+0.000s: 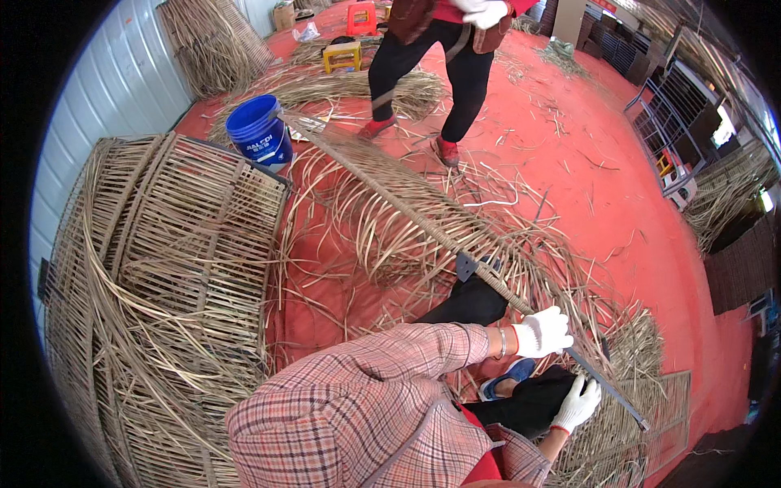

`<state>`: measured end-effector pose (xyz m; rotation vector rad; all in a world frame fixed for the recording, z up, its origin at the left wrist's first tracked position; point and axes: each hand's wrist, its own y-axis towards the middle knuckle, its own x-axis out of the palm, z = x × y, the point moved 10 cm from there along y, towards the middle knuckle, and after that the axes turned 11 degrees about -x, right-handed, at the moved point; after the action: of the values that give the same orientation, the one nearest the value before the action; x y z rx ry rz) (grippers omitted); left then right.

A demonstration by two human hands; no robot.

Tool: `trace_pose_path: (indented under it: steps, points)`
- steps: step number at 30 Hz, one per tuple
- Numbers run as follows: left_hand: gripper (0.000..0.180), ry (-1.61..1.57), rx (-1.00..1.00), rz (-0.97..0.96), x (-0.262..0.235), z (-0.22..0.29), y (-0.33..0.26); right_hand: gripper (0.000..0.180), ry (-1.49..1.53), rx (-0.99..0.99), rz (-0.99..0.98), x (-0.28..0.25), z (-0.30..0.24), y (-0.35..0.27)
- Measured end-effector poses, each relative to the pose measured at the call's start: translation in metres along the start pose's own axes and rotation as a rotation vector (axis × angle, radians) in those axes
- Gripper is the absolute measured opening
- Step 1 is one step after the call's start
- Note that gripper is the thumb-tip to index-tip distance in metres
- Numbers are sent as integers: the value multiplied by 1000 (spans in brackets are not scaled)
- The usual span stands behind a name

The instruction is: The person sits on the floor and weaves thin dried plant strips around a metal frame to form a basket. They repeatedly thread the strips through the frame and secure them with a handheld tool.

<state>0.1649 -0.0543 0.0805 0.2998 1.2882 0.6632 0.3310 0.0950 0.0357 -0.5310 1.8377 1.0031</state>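
Bar point(446, 241) slants across my view over red floor point(569, 163); I see the left hand point(543, 332) clenched around it, the right hand point(576, 405) beside the knee point(540, 398); its grip I cannot tell.

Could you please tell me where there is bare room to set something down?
The red floor looks bare between the loose strips and the dark woven panel at far right. It is crowded around the left hand, right hand and long wrapped bar, and at left, by the slatted panel and blue bucket.
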Motion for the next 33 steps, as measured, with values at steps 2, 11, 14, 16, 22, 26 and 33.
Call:
trace_pose_path:
  steps: [2,11,14,16,22,26,33]
  points:
    - [25,11,-3,-13,-1,0,-1,41,17,-17,16,-2,-5,-1]
    - [25,44,44,56,-46,3,10,48,118,-40,182,-13,-11,-13]
    - [27,58,60,47,-57,1,15,48,140,-56,251,-17,-16,-15]
    - [27,86,54,-37,-50,3,15,45,139,-48,268,-20,-18,-18]
    - [30,176,35,-176,-32,2,9,39,93,-117,292,-31,-31,-23]
    - [28,153,27,-200,-27,1,8,41,37,-97,279,-34,-33,-21]
    - [28,227,44,-230,-27,8,12,37,15,-105,305,-41,-36,-24]
